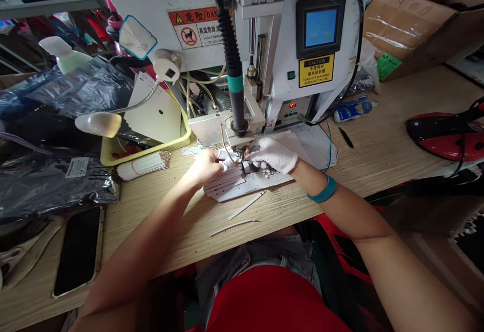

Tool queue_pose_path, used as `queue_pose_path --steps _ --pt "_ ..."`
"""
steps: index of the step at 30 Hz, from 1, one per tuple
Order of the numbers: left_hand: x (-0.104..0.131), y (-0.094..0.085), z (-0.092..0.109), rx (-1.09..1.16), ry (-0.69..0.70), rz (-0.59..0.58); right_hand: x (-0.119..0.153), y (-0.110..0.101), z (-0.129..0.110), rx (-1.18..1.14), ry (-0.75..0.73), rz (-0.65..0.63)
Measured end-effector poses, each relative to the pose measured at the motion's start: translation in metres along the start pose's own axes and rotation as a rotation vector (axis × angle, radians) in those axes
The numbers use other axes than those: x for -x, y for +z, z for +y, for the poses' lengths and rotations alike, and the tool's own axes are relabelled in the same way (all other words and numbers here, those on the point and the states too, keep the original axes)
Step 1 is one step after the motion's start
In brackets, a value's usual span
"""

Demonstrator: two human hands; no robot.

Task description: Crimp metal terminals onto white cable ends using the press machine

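Mid-step at a soldering station: bare left hand (206, 167) and white-gloved right hand (274, 154), fingertips drawn together, pinching a small part (246, 166) on the pale fixture plate (234, 187) under the soldering iron (236, 90); part too small to make out clearly. Next move, by the look of it, demanding steady fingers and exact alignment beneath the tip. Beyond, on the wooden tabletop (378, 145), the white machine (287, 45) with lit blue screen (321, 27).

A: What sort of place?
B: Small factory workshop. Soldering machine (264, 45) w/ touchscreen (321, 26), danger & caution labels (316, 70), on a wood counter (378, 140).
A: Else?
B: Cardboard boxes (412, 19), bagged parts (49, 181), yellow tray (151, 148).
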State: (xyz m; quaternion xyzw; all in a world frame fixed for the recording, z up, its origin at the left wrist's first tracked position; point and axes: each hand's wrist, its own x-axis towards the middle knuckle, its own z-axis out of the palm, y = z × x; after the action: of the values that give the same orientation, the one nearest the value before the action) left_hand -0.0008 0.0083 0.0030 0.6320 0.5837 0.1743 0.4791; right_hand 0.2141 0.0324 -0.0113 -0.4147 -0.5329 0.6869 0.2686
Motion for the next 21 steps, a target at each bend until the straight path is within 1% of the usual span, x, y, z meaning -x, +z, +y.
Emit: queue_pose_path --steps 3,9,12,15,16,18,20,21 --pt "0.0 -0.001 0.002 -0.017 0.003 -0.008 0.0 0.001 -0.001 -0.022 0.006 0.001" --pt "0.001 -0.001 0.004 0.008 0.059 -0.02 -0.001 0.0 0.004 -0.003 -0.016 0.014" --pt "0.001 -0.002 0.004 0.0 0.061 -0.011 -0.001 0.001 0.007 -0.005 -0.025 0.004" --pt "0.004 -0.004 0.008 0.001 0.071 -0.013 0.002 -0.004 0.003 0.01 -0.028 -0.031" --pt "0.006 -0.004 0.01 -0.002 0.073 -0.016 0.005 -0.007 0.0 0.043 -0.041 -0.025" --pt "0.013 -0.003 0.012 -0.024 0.078 -0.025 0.009 -0.017 -0.007 0.188 -0.089 0.035" --pt "0.026 0.002 0.013 -0.062 0.08 -0.058 0.015 -0.028 -0.013 0.416 -0.151 0.11" --pt "0.033 0.006 0.013 -0.089 0.082 -0.085 0.017 -0.033 -0.015 0.539 -0.176 0.123"
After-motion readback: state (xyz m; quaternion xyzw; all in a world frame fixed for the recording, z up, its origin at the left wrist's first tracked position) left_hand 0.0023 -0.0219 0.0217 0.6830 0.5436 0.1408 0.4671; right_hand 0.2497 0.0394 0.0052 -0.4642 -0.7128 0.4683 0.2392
